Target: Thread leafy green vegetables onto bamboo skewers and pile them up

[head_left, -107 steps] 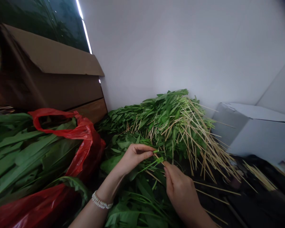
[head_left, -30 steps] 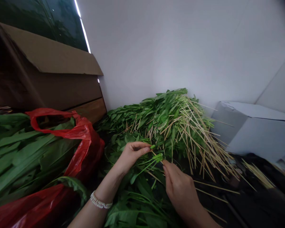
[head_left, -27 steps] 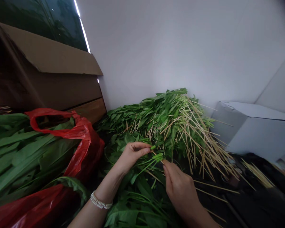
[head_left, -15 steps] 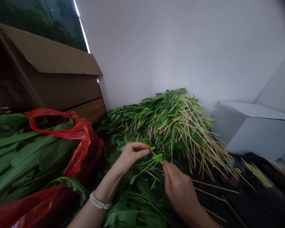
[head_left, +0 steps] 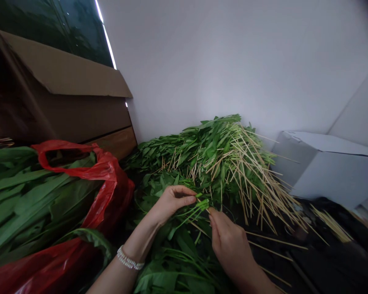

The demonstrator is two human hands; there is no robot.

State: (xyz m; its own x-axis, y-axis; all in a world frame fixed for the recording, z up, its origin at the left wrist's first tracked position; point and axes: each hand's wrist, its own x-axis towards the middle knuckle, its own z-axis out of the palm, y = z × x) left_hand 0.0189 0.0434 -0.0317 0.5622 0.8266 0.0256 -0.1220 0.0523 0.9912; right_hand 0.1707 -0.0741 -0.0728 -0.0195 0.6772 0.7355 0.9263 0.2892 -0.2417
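My left hand [head_left: 179,199], with a beaded bracelet on the wrist, pinches a short piece of green stem [head_left: 198,195] between thumb and finger. Just to its right, my right hand [head_left: 228,234] is closed on a thin bamboo skewer [head_left: 207,209], most of which its fingers hide. A small bunch of green stems [head_left: 202,204] sits on the skewer between the two hands, its thin ends trailing down to the left. Loose leafy greens [head_left: 174,269] lie beneath both hands.
Behind the hands, skewered greens [head_left: 211,143] are heaped against the white wall, their sticks [head_left: 254,175] pointing right. A red plastic bag [head_left: 116,183] full of long leaves stands left, before a cardboard box [head_left: 79,81]. Loose skewers [head_left: 331,222] and a white box [head_left: 334,167] are at right.
My left fingers have moved slightly down and right with the stem piece, nearer the bunch on the skewer. My right hand stays almost in place.
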